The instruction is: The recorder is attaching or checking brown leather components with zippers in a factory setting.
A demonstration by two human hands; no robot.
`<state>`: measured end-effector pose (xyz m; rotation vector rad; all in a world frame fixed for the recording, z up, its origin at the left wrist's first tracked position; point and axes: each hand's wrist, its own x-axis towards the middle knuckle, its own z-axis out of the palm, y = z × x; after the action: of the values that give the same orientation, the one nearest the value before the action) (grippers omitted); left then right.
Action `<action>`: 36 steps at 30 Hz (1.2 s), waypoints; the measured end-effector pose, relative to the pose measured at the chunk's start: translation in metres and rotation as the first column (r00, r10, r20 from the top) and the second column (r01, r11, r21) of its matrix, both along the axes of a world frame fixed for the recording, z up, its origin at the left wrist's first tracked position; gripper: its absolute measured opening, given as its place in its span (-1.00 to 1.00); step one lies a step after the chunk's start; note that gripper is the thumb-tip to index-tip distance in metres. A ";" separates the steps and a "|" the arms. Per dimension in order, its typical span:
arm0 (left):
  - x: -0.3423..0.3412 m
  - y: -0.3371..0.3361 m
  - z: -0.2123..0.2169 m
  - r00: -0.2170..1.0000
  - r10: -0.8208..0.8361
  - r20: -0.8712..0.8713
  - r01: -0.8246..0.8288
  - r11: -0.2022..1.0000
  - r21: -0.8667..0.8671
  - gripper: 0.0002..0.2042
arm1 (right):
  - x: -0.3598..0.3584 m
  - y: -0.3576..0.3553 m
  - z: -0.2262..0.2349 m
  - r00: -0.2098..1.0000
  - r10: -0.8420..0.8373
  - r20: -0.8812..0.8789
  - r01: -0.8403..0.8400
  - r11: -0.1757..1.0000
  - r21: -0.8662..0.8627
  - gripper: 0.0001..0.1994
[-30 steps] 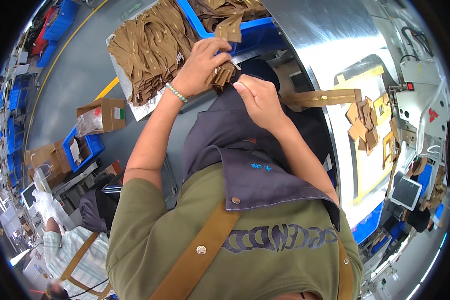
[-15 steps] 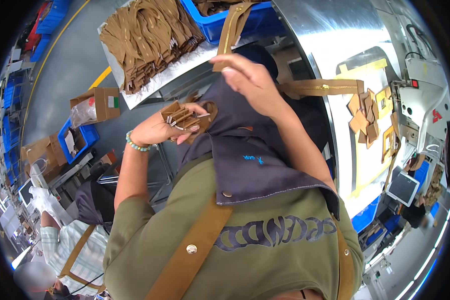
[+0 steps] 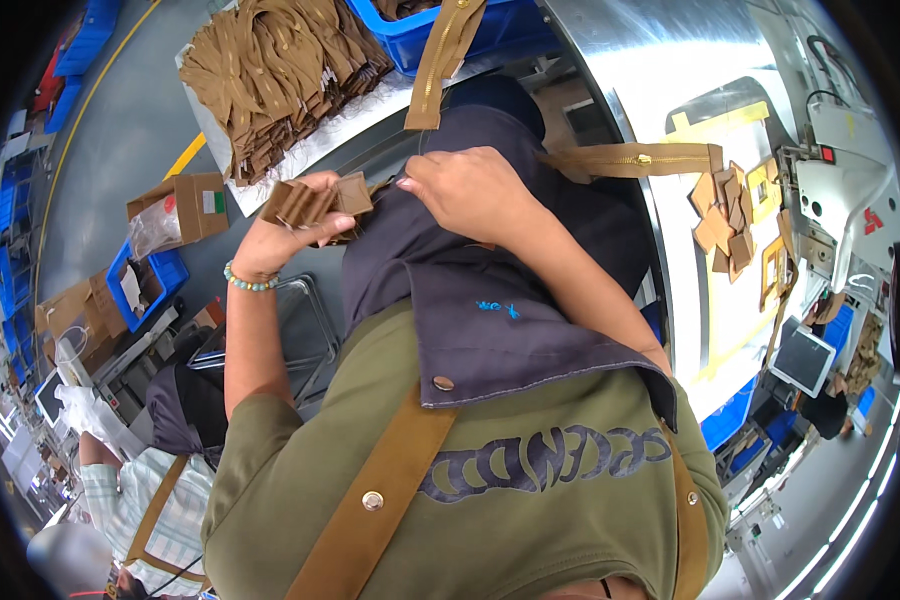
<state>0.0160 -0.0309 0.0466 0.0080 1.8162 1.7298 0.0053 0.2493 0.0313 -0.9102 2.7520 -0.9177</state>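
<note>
My left hand [image 3: 288,226] is closed round a bundle of brown zipper strips [image 3: 315,203], their folded ends fanned between thumb and fingers. To its right, my right hand [image 3: 473,194] is over the dark apron [image 3: 390,235] with thumb and fingertips drawn together; what they pinch, if anything, is too small to make out. Just above that hand hangs a brown zipper strip with gold teeth [image 3: 432,80], apart from the fingers. Another zipper strip [image 3: 630,160] runs from beside my right forearm onto the metal worktable [image 3: 625,60].
A big pile of brown zipper strips [image 3: 280,75] covers a white board at upper left, beside a blue bin [image 3: 510,40]. Small brown pieces [image 3: 725,220] lie on the worktable by a white machine [image 3: 840,200]. A cardboard box [image 3: 195,205] stands at left; another person [image 3: 155,500] sits at lower left.
My left hand has moved left with the bundle, its folded ends now turned upward. My right hand has come down and left, away from the hanging zipper strip, and its fingers have closed.
</note>
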 end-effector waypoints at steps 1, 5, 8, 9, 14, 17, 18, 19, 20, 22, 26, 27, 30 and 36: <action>-0.008 -0.006 -0.011 0.989 -0.114 -0.098 0.112 0.993 -0.020 -0.46 | 0.000 0.000 0.001 1.000 0.002 -0.006 -0.002 1.000 -0.001 -0.70; -0.002 -0.037 -0.028 0.984 0.167 -0.065 -0.150 0.967 0.205 -0.42 | -0.001 0.007 0.002 0.999 -0.041 -0.002 0.041 0.998 -0.040 -0.71; -0.047 -0.019 0.034 0.922 0.255 -0.292 -0.129 0.911 0.391 -0.79 | 0.001 0.012 -0.002 0.997 -0.075 0.003 0.075 0.994 -0.076 -0.69; -0.061 -0.019 0.053 0.886 0.347 -0.307 -0.234 0.907 0.351 -0.77 | 0.001 0.014 -0.002 0.995 -0.096 0.019 0.097 0.991 -0.087 -0.69; -0.180 -0.061 0.113 0.650 0.433 -0.625 -0.295 0.901 0.317 -0.78 | 0.003 0.013 0.000 0.997 -0.045 0.070 0.049 0.997 -0.064 -0.67; -0.247 -0.031 0.131 0.394 0.495 -0.775 -0.395 0.852 0.343 -0.86 | 0.003 0.015 0.001 0.990 -0.079 0.118 0.086 0.995 -0.051 -0.67; -0.277 -0.044 0.122 0.310 0.440 -0.843 -0.401 0.864 0.303 -0.89 | 0.003 0.013 0.001 0.993 -0.064 0.102 0.070 0.996 -0.048 -0.67; -0.302 -0.043 0.106 0.273 0.471 -0.839 -0.392 0.851 0.349 -0.91 | 0.003 0.013 0.000 0.991 -0.070 0.112 0.076 0.996 -0.048 -0.67; -0.316 -0.031 0.096 0.251 0.421 -0.872 -0.457 0.845 0.276 -0.90 | 0.002 0.015 0.000 0.988 -0.088 0.123 0.094 0.995 -0.043 -0.67; -0.330 -0.015 0.065 0.100 0.191 -0.976 -0.418 0.899 0.133 -0.89 | 0.002 0.018 -0.001 0.987 -0.095 0.130 0.101 0.994 -0.038 -0.66; -0.340 -0.020 -0.053 -0.022 -0.056 -0.998 -0.485 0.873 -0.039 -0.49 | 0.000 0.017 0.000 0.986 -0.092 0.141 0.093 0.996 -0.001 -0.65; -0.328 -0.002 -0.083 0.013 -0.081 -0.997 -0.462 0.883 -0.078 -0.53 | 0.000 0.021 -0.003 0.980 -0.120 0.156 0.120 0.993 0.012 -0.65; -0.298 -0.016 -0.184 0.300 -0.318 -0.900 -0.417 0.805 -0.423 -0.60 | -0.001 0.015 -0.001 0.980 -0.079 0.182 0.079 0.997 0.010 -0.64; -0.286 0.016 -0.186 0.451 -0.646 -0.616 -0.133 0.634 -0.762 -0.47 | -0.003 0.024 -0.014 0.970 -0.119 0.213 0.111 0.993 0.049 -0.64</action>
<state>-0.2700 -0.0151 -0.1391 1.0065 2.9135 0.5337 0.0019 0.2729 0.0168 -0.6095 2.6475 -0.9201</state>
